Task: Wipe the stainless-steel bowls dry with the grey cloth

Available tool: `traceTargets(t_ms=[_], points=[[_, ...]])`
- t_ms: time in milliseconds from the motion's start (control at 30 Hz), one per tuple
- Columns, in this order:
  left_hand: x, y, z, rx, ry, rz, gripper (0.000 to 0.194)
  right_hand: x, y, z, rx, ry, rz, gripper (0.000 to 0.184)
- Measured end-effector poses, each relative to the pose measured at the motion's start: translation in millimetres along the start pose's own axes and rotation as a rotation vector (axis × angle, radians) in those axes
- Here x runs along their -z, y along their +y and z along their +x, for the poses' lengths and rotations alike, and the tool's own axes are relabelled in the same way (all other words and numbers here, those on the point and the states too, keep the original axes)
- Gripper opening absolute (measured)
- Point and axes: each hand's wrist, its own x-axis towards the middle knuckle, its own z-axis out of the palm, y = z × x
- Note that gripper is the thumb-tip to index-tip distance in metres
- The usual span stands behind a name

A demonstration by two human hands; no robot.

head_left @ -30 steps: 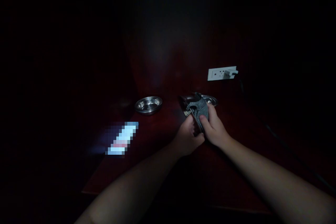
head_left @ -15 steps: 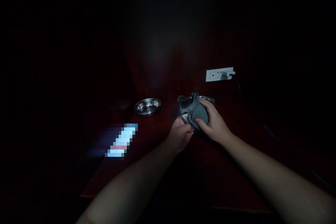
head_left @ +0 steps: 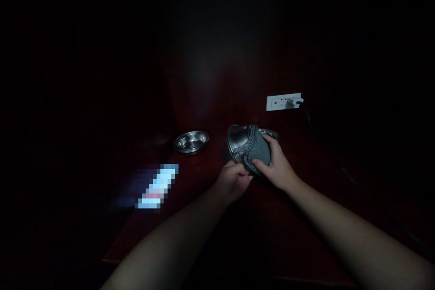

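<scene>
A shiny metal bowl (head_left: 239,136) is tilted on its side above the dark red table. My left hand (head_left: 234,181) is closed on the bowl's near rim, thumb on top. A grey cloth (head_left: 261,149) with a textured, patterned edge lies against the bowl's outside. My right hand (head_left: 279,165) grips that cloth and presses it to the bowl, thumb and fingers spread round it. Just behind the hands another metal dish (head_left: 272,134) shows in part; the rest of it is hidden.
Metal dishes (head_left: 191,142), apparently stacked, stand left of the hands. A pixelated bright screen (head_left: 158,186) lies nearer on the left. A white wall socket (head_left: 283,102) with a plug is at the back right, and a dark cable (head_left: 367,192) runs along the right. The surroundings are very dark.
The bowl has turned slightly, so more of its outer side and rim shows left of the cloth. Both hands keep their hold. The whole view has shifted a little.
</scene>
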Motion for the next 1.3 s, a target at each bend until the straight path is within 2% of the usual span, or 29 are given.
traceTargets(t_ms=[133, 433, 700, 1033, 1300], points=[[-1.5, -2, -1, -0.005, -0.003, 0.052, 0.039, 1, 0, 0, 0.003, -0.038, 0.035, 0.073], [-2.9, -3, -1, 0.010, -0.018, 0.070, 0.043, 4, -2, -1, -0.047, -0.073, 0.051, 0.075], [-2.9, -5, -2, 0.002, -0.085, 0.101, 0.046, 3, -2, -3, -0.085, -0.123, 0.101, 0.071], [8.3, -11, 2, -0.017, -0.071, 0.327, 0.034, 3, -3, -3, -0.129, -0.125, 0.200, 0.072], [8.6, -8, 2, 0.025, -0.067, 0.461, 0.027, 3, 3, -5, -0.078, -0.113, 0.263, 0.074]])
